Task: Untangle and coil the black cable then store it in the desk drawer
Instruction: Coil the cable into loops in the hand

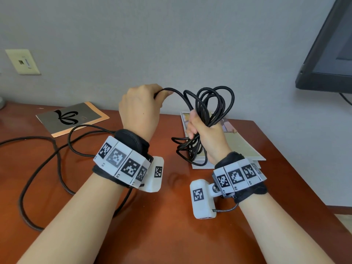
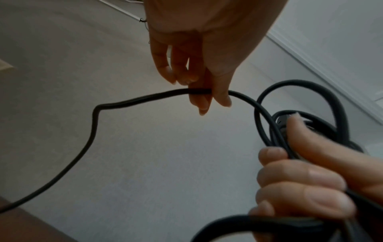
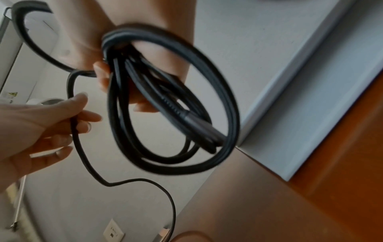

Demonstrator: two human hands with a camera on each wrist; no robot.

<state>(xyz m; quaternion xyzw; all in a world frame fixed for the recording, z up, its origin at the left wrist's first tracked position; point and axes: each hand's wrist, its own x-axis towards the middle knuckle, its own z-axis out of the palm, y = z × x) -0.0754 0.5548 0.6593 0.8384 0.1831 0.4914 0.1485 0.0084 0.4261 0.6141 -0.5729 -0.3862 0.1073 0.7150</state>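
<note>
My right hand (image 1: 203,128) grips a bundle of several loops of the black cable (image 1: 211,103) above the desk, fist closed round the middle of the coil (image 3: 172,104). A black plug end (image 3: 199,124) lies inside the loops. My left hand (image 1: 141,107) is raised beside it and pinches a single strand (image 2: 199,92) between thumb and fingers. From that pinch the cable arcs right into the coil. The loose remainder (image 1: 57,155) trails down behind my left wrist and sprawls in wide curves over the left of the brown desk (image 1: 171,225). No drawer is in view.
A grey and orange booklet (image 1: 72,119) lies at the back left of the desk. A pale booklet (image 1: 238,145) lies under the coil at the back right. A dark monitor (image 1: 327,50) hangs at the upper right. A wall socket plate (image 1: 22,61) is on the left wall.
</note>
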